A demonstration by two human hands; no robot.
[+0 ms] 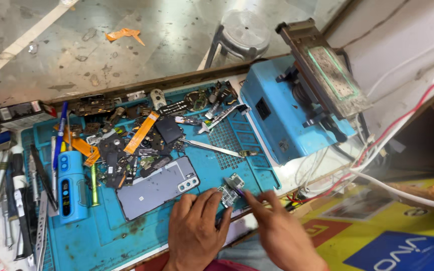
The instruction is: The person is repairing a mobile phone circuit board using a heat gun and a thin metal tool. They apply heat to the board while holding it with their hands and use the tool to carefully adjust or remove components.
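Lower centre: left hand flat, fingers pinning circuit board on blue mat; right hand gripped tweezers. Board best kept pinned, tip light.

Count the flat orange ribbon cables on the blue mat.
2. One flat orange ribbon cable lies diagonally at mat centre, beside the dark parts pile; the other lies left, near the blue handheld tool. More may be hidden under the pile.

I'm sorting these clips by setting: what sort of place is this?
Most likely a phone repair bench: a blue work mat strewn with small parts, a grey phone back cover, and a blue machine beside it.
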